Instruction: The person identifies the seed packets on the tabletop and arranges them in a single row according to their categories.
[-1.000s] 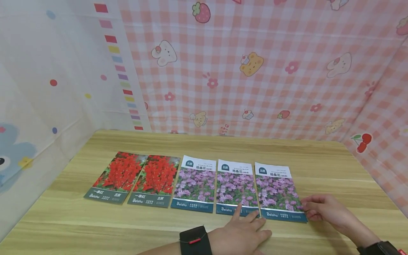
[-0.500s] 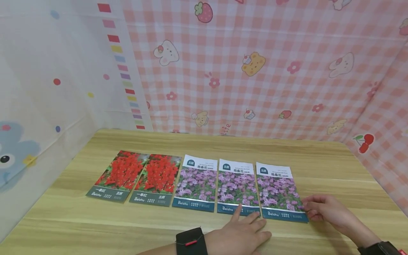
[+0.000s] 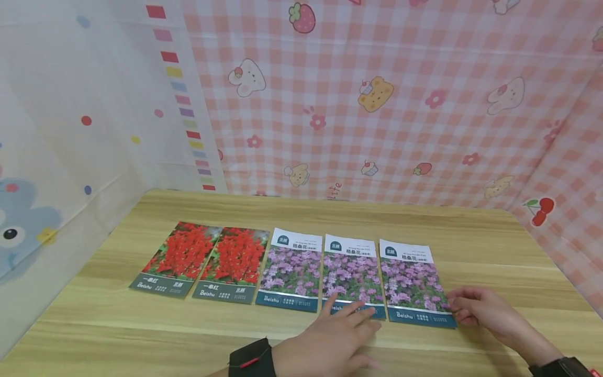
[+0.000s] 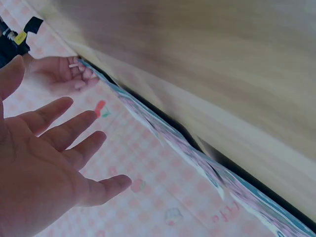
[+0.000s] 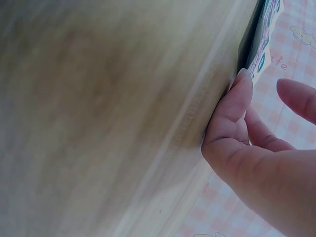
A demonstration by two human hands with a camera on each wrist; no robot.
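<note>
Five-finger spread, my left hand (image 3: pixel 325 340) hovers over the lower edge of the middle purple-flower seed packet (image 3: pixel 352 275); the left wrist view shows its palm and separated fingers (image 4: pixel 74 131). My right hand (image 3: pixel 490 314) rests at the lower right edge of the rightmost purple-flower seed packet (image 3: pixel 413 285), fingers loosely bent. In the right wrist view one fingertip (image 5: pixel 242 79) meets the packet's edge by the tabletop, with another digit raised apart. A third purple-flower packet (image 3: pixel 291 272) and two red-flower seed packets (image 3: pixel 183 256) lie to the left.
All the packets lie flat in a row on the wooden table (image 3: pixel 118 335). A pink checked cloth (image 3: pixel 400 131) hangs behind and to the right, and a pale dotted cloth (image 3: pixel 108 167) stands at the left. Black bands (image 3: pixel 252 358) circle both wrists.
My left hand has shifted left and now covers more of the middle purple packet's lower strip. The right hand stays at its packet's edge. The head view has turned slightly left.
</note>
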